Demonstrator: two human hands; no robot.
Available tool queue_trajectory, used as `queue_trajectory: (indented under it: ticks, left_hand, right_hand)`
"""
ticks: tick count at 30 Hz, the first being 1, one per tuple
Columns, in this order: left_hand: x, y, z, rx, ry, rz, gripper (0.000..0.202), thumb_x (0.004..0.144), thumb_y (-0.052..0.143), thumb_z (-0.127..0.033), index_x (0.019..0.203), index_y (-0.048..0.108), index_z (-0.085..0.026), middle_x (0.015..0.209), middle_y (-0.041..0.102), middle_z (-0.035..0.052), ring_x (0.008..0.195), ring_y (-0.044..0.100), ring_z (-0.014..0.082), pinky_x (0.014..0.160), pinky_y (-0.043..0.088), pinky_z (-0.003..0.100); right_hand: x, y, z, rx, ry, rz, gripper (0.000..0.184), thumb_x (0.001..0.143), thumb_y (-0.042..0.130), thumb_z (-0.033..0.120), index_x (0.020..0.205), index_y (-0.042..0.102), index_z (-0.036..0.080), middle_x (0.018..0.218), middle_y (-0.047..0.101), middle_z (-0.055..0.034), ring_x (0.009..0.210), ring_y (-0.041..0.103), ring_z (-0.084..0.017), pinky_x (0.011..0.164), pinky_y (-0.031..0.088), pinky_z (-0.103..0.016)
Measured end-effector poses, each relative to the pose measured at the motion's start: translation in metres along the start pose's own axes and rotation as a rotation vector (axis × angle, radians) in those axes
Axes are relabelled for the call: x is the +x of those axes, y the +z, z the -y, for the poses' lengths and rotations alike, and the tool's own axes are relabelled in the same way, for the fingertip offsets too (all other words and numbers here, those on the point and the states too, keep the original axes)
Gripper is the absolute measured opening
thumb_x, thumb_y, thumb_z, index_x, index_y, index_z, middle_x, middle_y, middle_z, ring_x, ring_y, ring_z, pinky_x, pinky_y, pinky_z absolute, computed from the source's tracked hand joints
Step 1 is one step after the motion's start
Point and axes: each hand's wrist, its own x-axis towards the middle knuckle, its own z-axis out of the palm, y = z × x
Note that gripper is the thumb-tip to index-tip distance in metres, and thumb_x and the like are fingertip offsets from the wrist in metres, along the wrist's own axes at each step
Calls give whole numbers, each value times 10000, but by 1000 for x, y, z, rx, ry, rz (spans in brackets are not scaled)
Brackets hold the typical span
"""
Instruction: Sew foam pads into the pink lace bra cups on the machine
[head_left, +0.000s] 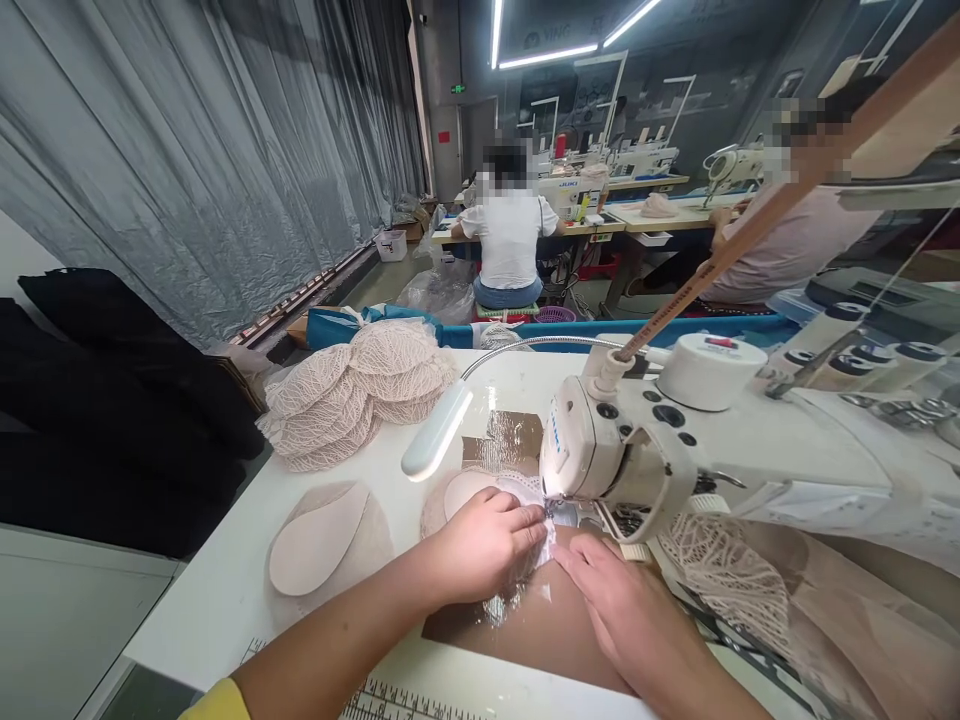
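White table [225,590], both hands [487,545] on lace piece [525,490] beside sewing machine [622,450]

The sewing machine [637,450] has a smooth, glossy white painted shell with dark plastic knobs. Under the left hand [480,545] lies openwork lace cloth [525,492], matt and rough. At ten o'clock, stacked lace cups [352,390] show the same netted weave. The table [225,590] is smooth white, patched with shiny tape [514,430].
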Motion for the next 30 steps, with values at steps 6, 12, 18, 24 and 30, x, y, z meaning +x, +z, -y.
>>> queue_trajectory:
  ticks: [6,12,18,24,30]
  left_hand:
    - [5,-1,10,20,30,-20,356,901,475,-185,1251,539,-159,1273,588,93,1031,518,239,904,404,371]
    - [4,2,8,-25,57,-58,332,918,454,-163,1234,555,-158,1264,605,61,1012,521,222,897,401,361]
    - [8,2,17,-65,23,-58,321,921,456,-167,1220,573,-190,1220,630,69,1009,517,218,902,393,355]
    - [12,4,23,-69,-19,-53,368,868,489,-137,1219,580,-196,1191,638,77,1021,510,238,914,378,379]
    - [12,6,23,-89,-56,-42,441,818,533,-120,1247,557,-222,1272,594,61,1050,507,239,920,379,385]
  right_hand:
    - [0,6,-3,-58,7,-31,495,770,359,8,1119,680,150,984,712,-91,595,615,-143,457,402,-242]
    - [2,9,-5,-85,6,-46,504,782,361,16,1139,685,165,1036,710,-100,719,678,-184,507,499,-250]
    - [2,17,-8,-70,58,-75,558,791,352,-3,1200,660,221,1065,704,-96,799,687,-203,653,561,-299]
    - [-2,22,-12,-12,71,-85,554,807,330,-1,1168,684,226,996,709,-120,812,680,-202,709,555,-308]
    - [2,17,-13,-36,28,-129,486,840,334,34,1115,704,188,1000,719,-117,788,694,-202,675,574,-301]
